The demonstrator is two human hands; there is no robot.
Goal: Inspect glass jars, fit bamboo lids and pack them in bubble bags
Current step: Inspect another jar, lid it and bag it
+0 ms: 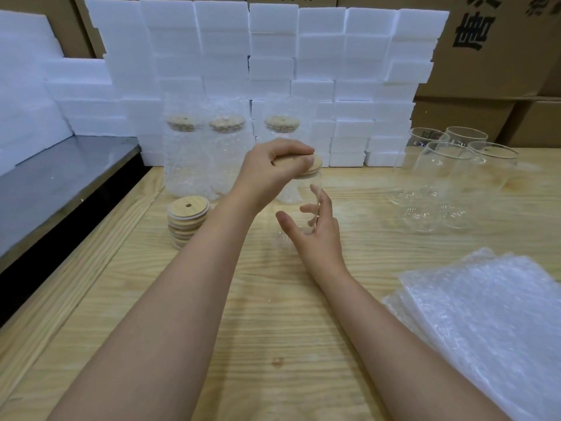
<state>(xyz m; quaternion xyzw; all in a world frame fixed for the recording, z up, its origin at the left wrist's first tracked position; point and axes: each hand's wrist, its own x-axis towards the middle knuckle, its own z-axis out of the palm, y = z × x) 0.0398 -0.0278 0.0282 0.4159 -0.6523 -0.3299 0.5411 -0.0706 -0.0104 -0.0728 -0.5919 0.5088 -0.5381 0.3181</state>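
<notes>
At the far left a dark grey metal surface [60,183] adjoins the pale pine wooden bench [267,329]. A wall of stacked white foam blocks [273,56] backs the bench.

In front of the foam stand three lidded jars in clear bubble bags [194,165], upright and close together. They look like finished pieces parked out of the work area.

Just ahead of them sits a stack of round bamboo lids with straw holes [188,221], near the left hand [270,171], so fresh lids are within easy reach.

That hand comes over the top of the round bamboo lid [315,166] in work. Its fingers [303,159] are curled down and clamped on the lid's rim, seating it on the mouth of the clear glass jar [305,192]. The jar stands upright on the bench at centre, so this is probably the lid-fitting step.

The right hand [318,235] braces the jar lower down. Its fingers [315,199] are spread apart and nearly straight along the far side, the thumb on the near side. It cups the glass rather than squeezing it, likely to stop it sliding or tipping under the push from above.

Further right a cluster of empty clear glass jars [449,183] waits without lids, well apart from the wrapped ones.

At the near right lies a flat pile of clear bubble bags [485,323], beside the right forearm and ready for packing.
</notes>
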